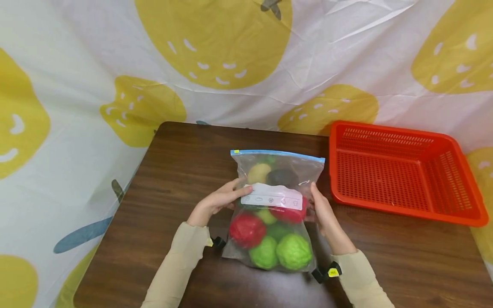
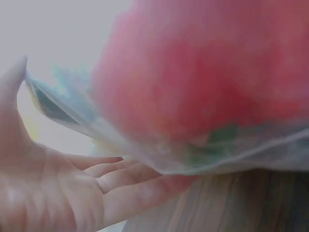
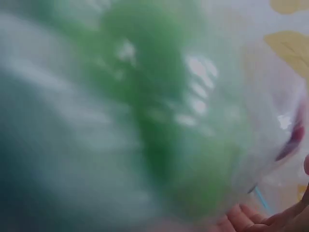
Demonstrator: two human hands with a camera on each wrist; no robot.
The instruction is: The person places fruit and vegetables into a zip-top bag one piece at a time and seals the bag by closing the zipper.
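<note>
A clear slider zip bag [image 1: 275, 261] with a blue top strip [image 1: 277, 152] sits between both hands above the table. Inside show a red fruit or vegetable [image 1: 247, 230], two bumpy light green ones [image 1: 294, 252], a yellowish one [image 1: 259, 173] and a dark one [image 1: 282, 176]. My left hand [image 1: 217, 201] holds the bag's left side, thumb over the white label and fingers underneath. On the opposite side my right hand [image 1: 325, 211] grips the edge, thumb in front, its fingers mostly hidden behind the bag. Red produce [image 2: 193, 82] fills much of the left wrist view.
A red plastic basket [image 1: 414, 216] with perforated sides stands right of the bag. Both sit over a dark brown wooden table [image 1: 154, 205]. Behind it hangs a white cloth [image 1: 239, 105] printed with yellow fruit.
</note>
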